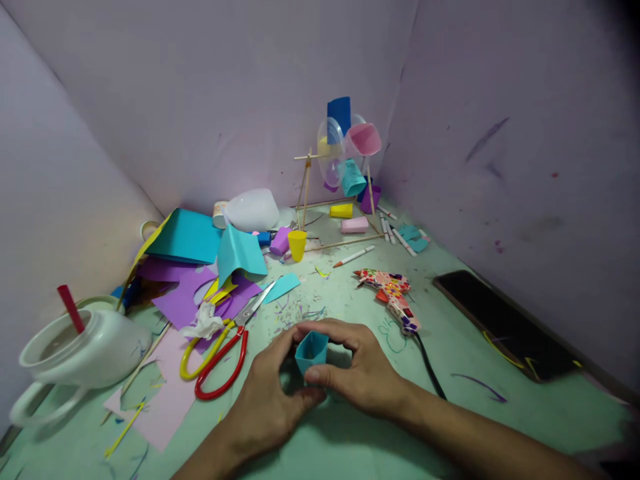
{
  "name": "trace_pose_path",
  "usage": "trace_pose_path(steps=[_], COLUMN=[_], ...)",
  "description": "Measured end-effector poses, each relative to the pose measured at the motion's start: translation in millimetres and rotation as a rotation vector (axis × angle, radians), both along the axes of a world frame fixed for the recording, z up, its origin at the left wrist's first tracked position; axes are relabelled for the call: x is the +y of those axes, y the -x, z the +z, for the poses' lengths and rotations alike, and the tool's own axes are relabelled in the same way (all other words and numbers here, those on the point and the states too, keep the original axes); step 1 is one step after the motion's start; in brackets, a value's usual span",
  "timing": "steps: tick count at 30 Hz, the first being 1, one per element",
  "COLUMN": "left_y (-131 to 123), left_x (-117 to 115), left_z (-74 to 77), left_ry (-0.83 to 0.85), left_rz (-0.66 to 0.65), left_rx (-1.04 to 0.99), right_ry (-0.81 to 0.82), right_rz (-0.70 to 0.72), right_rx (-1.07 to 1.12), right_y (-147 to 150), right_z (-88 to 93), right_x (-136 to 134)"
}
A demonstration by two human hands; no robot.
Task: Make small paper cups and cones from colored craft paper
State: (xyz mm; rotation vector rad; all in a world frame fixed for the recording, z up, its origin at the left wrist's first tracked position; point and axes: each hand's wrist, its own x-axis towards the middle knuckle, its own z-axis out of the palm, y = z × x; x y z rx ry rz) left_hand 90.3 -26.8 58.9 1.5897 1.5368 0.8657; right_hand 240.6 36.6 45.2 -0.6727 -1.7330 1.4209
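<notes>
Between my two hands, low in the middle of the head view, is a small teal paper cup with an angular open rim facing up. My right hand grips it, thumb on the near side and fingers curled behind. My left hand wraps round its left and lower side, with the thumb below. The fingertips behind the cup are partly hidden. Left of my hands lie scissors with one yellow and one red handle, blades apart. To the right is a flower-patterned hot glue gun with a black cord.
At the back stands a stick frame with a clear plastic wheel bearing coloured paper cups. A white pot with a red straw stands left, near purple paper scraps. A phone lies right. A marker and a yellow cup lie ahead.
</notes>
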Motion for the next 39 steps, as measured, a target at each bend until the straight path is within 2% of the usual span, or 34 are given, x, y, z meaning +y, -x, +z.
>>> trace_pose_path(steps=[3, 6, 11, 15, 21, 26, 32, 34, 37, 39], left_y=[-1.7, -2.9, 4.6, 11.9, 5.7, 5.6, 2.3, 4.3, 15.7, 26.4], left_x=[-1.0, -1.6, -3.1, -4.8, -5.0, -3.6, -3.1, -2.9, -2.2, -1.6], left_z=[1.2, 0.9, -9.2, -15.6, -6.2, -5.0, -11.2, -9.8, -3.8, 1.4], left_ry=[0.053, 0.03, -0.093, -0.088, -0.074, -0.045, -0.088, -0.085, -0.028, 0.018], left_rz=[0.005, 0.027, 0.026, 0.085, -0.037, 0.014, 0.097, 0.089, 0.01, -0.056], left_rx=[0.012, 0.037, 0.101, 0.171, 0.122, 0.088, 0.17, 0.191, 0.228, 0.245], right_ry=[0.03, 0.067, 0.062, -0.025, 0.097, 0.106, 0.209, 0.154, -0.074, -0.15], right_rz=[-0.047, -0.052, 0.037, 0.11, 0.1, 0.076, 0.122, 0.08, -0.073, -0.047], right_rx=[-0.027, -0.037, -0.008, -0.033, -0.123, -0.11, -0.025, -0.036, -0.03, -0.043], right_y=[1.3, 1.7, -0.2, 0.4, 2.0, 2.0, 4.4, 1.4, -8.5, -15.4], right_z=[-3.3, -5.5, -0.1, 1.9, -0.1, 3.0, -4.6, -2.9, 6.8, 14.7], right_x=[0.4, 0.3, 2.5, 6.9, 8.1, 7.6, 6.6, 10.2, 19.5, 24.9])
